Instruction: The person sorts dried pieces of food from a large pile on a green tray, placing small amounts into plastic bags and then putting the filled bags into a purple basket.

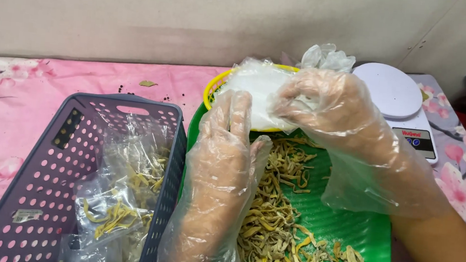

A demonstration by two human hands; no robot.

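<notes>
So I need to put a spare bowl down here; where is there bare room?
The pink flowered tablecloth is bare behind and left of the grey basket. The green tray has a bare patch at its right side. Crowded: the tray's middle with dried strips, both hands, the yellow basket and the white scale.

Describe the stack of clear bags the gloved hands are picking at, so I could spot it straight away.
Find the green tray of dried yellow strips. At its far edge sits a yellow basket; the stack of clear bags lies in it, under the right hand. Unlike the filled bags in the grey basket, these are flat and empty.
</notes>
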